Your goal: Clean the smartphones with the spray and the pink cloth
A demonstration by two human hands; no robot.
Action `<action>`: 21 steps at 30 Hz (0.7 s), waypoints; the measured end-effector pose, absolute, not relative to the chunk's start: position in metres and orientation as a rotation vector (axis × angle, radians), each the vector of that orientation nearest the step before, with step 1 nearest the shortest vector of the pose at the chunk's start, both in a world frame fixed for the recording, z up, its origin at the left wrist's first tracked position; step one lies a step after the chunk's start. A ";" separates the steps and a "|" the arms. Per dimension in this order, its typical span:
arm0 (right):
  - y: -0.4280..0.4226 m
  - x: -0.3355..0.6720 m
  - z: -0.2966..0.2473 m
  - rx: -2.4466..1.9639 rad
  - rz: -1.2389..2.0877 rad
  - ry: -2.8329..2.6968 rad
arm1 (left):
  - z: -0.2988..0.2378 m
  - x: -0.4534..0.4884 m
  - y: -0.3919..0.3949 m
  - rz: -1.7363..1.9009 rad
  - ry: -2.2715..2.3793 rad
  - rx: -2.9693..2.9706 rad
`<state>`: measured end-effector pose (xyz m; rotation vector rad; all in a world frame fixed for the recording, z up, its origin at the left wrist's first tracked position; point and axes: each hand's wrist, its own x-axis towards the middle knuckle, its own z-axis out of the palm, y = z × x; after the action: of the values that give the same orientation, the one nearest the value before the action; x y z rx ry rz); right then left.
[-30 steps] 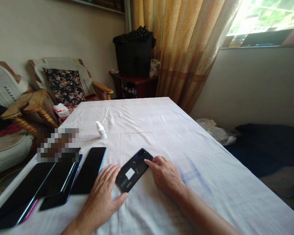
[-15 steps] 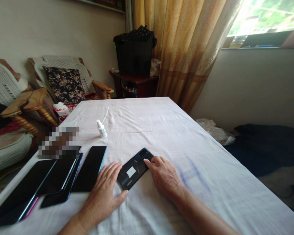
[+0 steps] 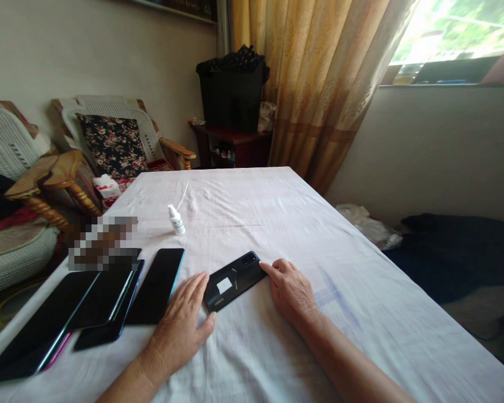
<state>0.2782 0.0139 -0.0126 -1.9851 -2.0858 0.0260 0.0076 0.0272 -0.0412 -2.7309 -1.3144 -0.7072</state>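
Observation:
A dark OPPO smartphone lies back up on the cloth, tilted towards the right, with a small white sticker and a camera block showing. Its left end is held between the fingers and thumb of my left hand. At the camera end, my right hand grips the corner with the index finger on the edge; the other fingers are curled and its thumb is hidden. Left of my left hand rests a black-screened phone with a blue edge, touching or close to my fingers.
Several more phones overlap at the table's left side, near a pixelated patch. A small white spray bottle stands behind them. A white cloth covers the table. Wicker armchairs stand beyond its left edge.
The OPPO phone has turned slightly clockwise, so its camera end points more to the right. My right hand has moved a little right with it, its index finger now at the corner.

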 end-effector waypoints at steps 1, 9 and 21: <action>0.014 0.278 -0.013 -1.984 0.023 -2.083 | -0.042 0.008 0.027 -0.718 -1.323 -2.721; 0.009 0.273 -0.012 -1.928 0.002 -2.180 | -0.048 0.007 0.029 -0.744 -1.314 -2.677; 0.007 0.277 -0.010 -1.960 0.053 -2.160 | -0.046 0.008 0.028 -0.741 -1.322 -2.698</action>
<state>0.2768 0.0074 -0.0102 -1.9600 -2.1601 0.0533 0.0077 0.0285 -0.0461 -2.6976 -1.3215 -0.7410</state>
